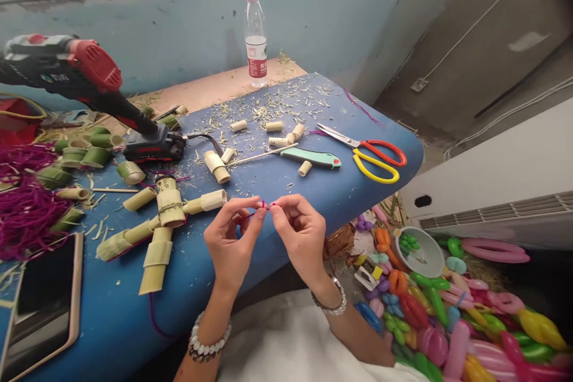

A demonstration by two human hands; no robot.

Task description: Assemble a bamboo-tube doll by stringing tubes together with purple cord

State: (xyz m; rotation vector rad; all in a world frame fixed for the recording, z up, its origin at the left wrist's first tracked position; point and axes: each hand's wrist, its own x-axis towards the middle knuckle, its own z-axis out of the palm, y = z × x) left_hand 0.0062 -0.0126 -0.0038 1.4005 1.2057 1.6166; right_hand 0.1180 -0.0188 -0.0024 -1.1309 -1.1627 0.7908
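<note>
My left hand (233, 245) and my right hand (299, 239) meet in the air above the front edge of the blue tabletop (264, 182). Their fingertips pinch a short magenta cord (266, 205) from both sides, and the fingers hide most of it. To the left of my hands lies a figure of bamboo tube pieces (170, 203), bound with twine at the middle. Neither hand touches it. Loose bamboo segments (217, 167) lie beyond my hands.
A red and black power tool (80, 71) lies at the back left, beside a heap of magenta fibres (27, 209). Red-and-yellow scissors (362, 152), a green utility knife (311, 158), a water bottle (255, 36) and a phone (45, 304) surround the shavings. Balloon shapes (447, 310) fill the floor at right.
</note>
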